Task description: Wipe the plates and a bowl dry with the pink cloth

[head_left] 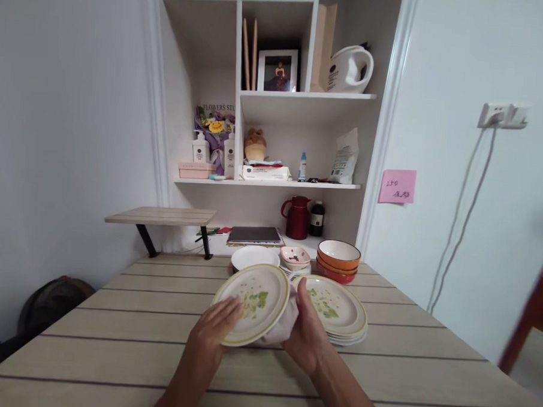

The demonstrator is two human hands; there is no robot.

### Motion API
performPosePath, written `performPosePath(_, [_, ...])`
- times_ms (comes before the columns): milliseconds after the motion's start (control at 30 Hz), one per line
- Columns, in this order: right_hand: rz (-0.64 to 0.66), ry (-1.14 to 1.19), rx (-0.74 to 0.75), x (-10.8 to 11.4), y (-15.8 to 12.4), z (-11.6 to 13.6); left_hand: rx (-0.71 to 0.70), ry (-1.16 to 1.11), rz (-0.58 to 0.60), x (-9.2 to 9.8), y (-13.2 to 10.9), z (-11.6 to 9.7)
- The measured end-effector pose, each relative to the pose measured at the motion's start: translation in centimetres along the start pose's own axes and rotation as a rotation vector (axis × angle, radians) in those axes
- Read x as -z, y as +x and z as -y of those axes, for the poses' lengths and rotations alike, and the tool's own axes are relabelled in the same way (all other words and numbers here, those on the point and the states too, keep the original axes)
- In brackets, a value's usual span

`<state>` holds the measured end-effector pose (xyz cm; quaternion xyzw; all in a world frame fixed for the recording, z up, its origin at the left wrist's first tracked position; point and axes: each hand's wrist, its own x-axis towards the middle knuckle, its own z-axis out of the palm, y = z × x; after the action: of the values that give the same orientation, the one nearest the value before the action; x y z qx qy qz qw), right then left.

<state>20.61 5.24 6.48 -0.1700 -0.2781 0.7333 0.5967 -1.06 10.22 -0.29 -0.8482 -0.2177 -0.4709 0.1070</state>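
Observation:
A cream plate (261, 287) with a yellow rim and a green leaf pattern is held up, tilted, above the table. My left hand (214, 324) is closed on its left edge, fingers lying over the front face and the thumb hidden. My right hand (306, 334) grips a greyish cloth (285, 324) against the plate's right edge, partly behind it, with the thumb pointing up. Just beyond the right hand rests a stack of matching plates (350, 300).
Behind the held plate stand a white dish (255, 258), a small patterned bowl (295, 256) on a stack, and orange and red bowls (338, 263). A raised wooden stand (160, 215) is at the left back. Shelves hold a red jug (297, 219) and other items.

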Motion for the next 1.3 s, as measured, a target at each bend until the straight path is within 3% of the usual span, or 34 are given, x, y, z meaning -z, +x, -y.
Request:
performPosePath(200, [-0.187, -0.072, -0.114, 2.3, 1.1, -1.3, -0.136, 0.137, 0.106, -0.6, -0.4, 0.8])
performPosePath(267, [-0.241, -0.077, -0.11, 2.9, 1.5, -1.6, -0.048, 0.124, 0.098, -0.6, -0.1, -0.1])
performPosePath(333, [-0.279, -0.082, -0.085, 3.2, 1.7, -1.7, 0.163, 0.074, -0.002, -0.6, 0.4, -1.5])
performPosePath(467, [-0.331, -0.035, -0.059, 3.0, 1.8, -1.6, 0.606, -0.218, -0.354, -0.6, 1.8, -3.5])
performPosePath(567, [-0.296, 0.042, -0.038, 2.6, 1.7, -1.3, 0.987, -0.603, -0.611, 0.2, 2.5, -3.7])
performPosePath(667, [-0.251, 0.034, 0.024, 1.9, 1.4, -1.1, 1.286, -1.21, -0.707, 1.1, 2.7, -4.2])
performPosePath(733, [-0.214, -0.029, 0.082, 1.5, 1.0, -1.1, 1.278, -1.586, -0.671, 1.2, 2.6, -5.1])
performPosePath(800, [-0.156, -0.128, 0.127, 1.2, 0.7, -1.3, 1.176, -1.805, -0.634, 0.8, 2.6, -6.1])
performPosePath(900, [-0.108, -0.269, 0.133, 1.0, 0.3, -1.6, 1.118, -1.977, -0.557, 0.0, 2.5, -6.8])
performPosePath(1067, [-0.143, -0.301, 0.092, 0.9, 0.5, -1.6, 1.295, -2.075, -0.432, -1.0, 2.2, -6.1])
performPosePath(1200, [-0.196, -0.074, 0.082, 2.3, 0.9, 0.1, 1.382, -2.04, -0.566, -1.4, 1.1, -5.8])
performPosePath(1300, [-0.258, -0.027, 0.333, 4.3, 1.3, 2.3, 1.472, -1.95, -0.701, -1.3, 0.6, -5.8])
